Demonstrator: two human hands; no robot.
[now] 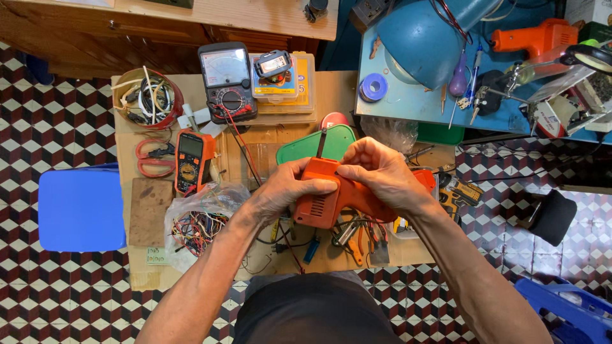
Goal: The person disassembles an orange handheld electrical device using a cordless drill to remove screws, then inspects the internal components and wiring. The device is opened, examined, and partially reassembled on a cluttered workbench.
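Both my hands hold an orange pistol-shaped soldering gun (325, 204) over the low cardboard-topped work surface (325, 95). My left hand (288, 189) wraps the body from the left, thumb lying across its top. My right hand (376, 171) covers the upper right side, fingers curled over the casing. The gun's thin metal tip (321, 143) points away from me toward a green lid (313, 145). Pliers and small tools (356, 237) lie just beneath the gun.
An orange digital multimeter (190, 160), an analog meter (227, 79), red scissors (152, 157), a red bowl of wires (148, 99) and a bag of coloured wires (199, 223) sit left. A blue stool (80, 207) stands farther left. A blue bench with lamp (421, 48) and another orange gun (539, 38) is at right.
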